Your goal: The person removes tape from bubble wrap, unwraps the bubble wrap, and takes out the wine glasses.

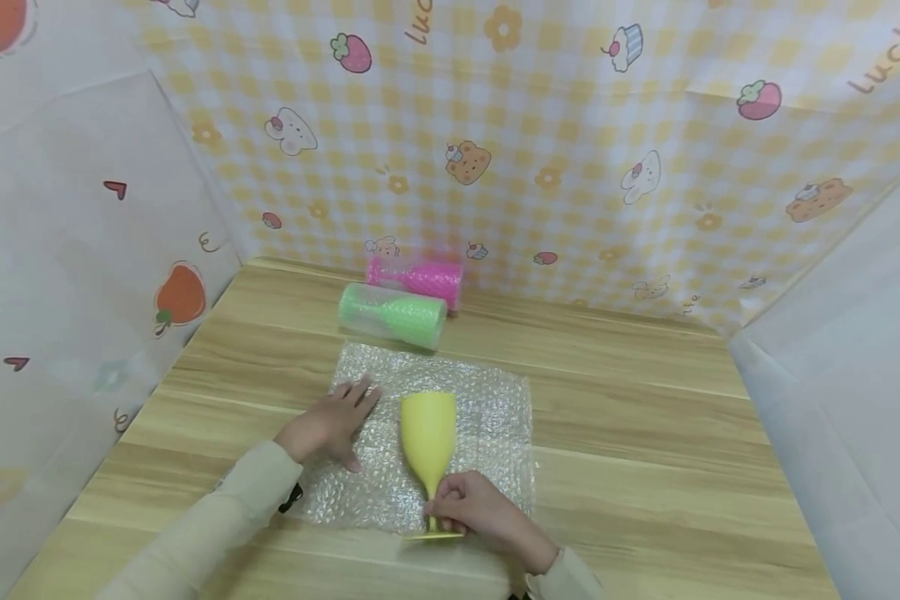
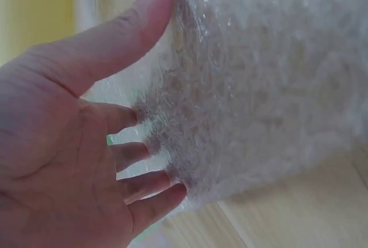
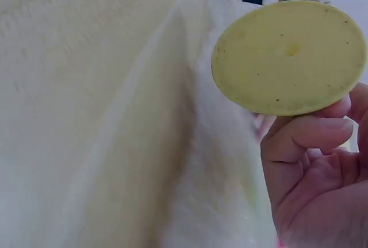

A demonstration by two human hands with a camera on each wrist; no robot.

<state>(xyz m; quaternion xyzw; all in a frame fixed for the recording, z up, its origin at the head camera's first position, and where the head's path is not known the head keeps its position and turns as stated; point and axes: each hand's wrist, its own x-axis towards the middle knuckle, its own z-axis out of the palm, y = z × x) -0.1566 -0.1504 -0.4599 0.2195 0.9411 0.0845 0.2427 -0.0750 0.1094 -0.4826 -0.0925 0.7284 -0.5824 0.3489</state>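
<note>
In the head view a yellow goblet (image 1: pixel 428 433) lies over a sheet of bubble wrap (image 1: pixel 487 417), its bowl toward the back wall. My right hand (image 1: pixel 483 508) pinches its stem just above the foot. The round underside of the goblet's foot (image 3: pixel 287 58) faces the right wrist camera, and the curled fingers (image 3: pixel 310 138) show below it. My left hand (image 1: pixel 330 425) is spread over the left part of the wrap, to the left of the goblet. In the left wrist view its fingers (image 2: pixel 152 199) are extended, with fingertips right at the wrap.
Behind the sheet, a green wrapped goblet (image 1: pixel 393 315) lies on its side on the wooden table (image 1: pixel 645 467). A pink wrapped goblet (image 1: pixel 427 279) lies behind it, close to the checked curtain (image 1: pixel 540 200). White cloth walls (image 1: pixel 82 275) stand at both sides.
</note>
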